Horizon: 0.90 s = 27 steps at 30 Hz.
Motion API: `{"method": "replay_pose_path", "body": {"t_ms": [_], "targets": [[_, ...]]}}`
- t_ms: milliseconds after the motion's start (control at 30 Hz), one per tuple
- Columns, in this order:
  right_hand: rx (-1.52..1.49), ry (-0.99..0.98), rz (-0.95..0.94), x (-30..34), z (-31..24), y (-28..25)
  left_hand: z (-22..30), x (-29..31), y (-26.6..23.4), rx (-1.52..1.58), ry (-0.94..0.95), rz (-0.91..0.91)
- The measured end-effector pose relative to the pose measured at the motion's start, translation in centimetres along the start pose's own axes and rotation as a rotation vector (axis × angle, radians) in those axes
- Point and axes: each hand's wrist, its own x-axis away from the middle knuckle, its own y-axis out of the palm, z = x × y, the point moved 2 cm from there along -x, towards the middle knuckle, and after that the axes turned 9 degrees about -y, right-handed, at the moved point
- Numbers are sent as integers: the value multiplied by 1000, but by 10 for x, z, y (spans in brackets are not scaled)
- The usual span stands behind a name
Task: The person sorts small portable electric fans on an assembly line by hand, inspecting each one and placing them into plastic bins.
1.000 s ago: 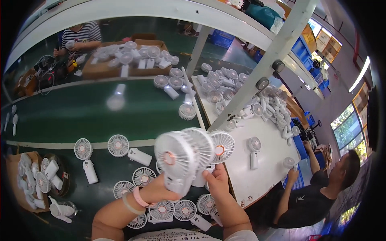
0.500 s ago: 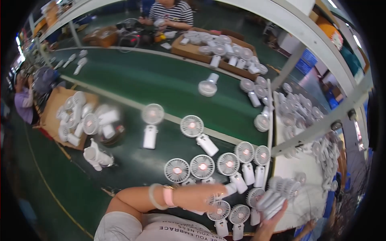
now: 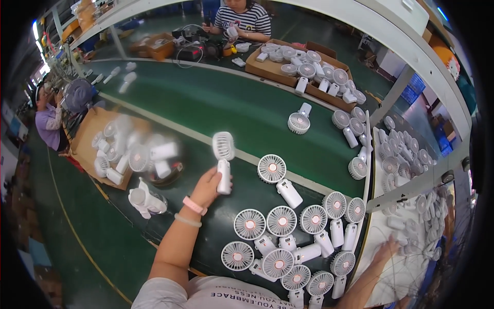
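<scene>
Green conveyor surface carried white fans. Left hand gripped one handheld fan upright above it; right hand, grip unclear, rested among piled fans. Toppling neighbours seemed likely.

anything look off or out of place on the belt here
Mostly orderly. One white fan lies alone mid-belt, apart from the cluster near the person. The left hand holds another fan by its handle; the right hand reaches among fans on the side table.
</scene>
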Motion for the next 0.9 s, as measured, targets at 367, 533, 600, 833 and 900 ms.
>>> {"method": "replay_pose_path", "body": {"t_ms": [367,533,600,833,900], "targets": [[-62,228,-1075,204,-68,146,22,22,89,167,-4,-486],[166,109,-1122,139,-49,257,20,-12,129,129,33,-434],[439,-64,-986,79,-19,284,27,-24,146,190,17,-553],[1696,-903,-999,53,28,344,28,-43,144,160,158,-325],[1621,-798,-1043,90,10,360,26,-46,145,188,126,-291]]}}
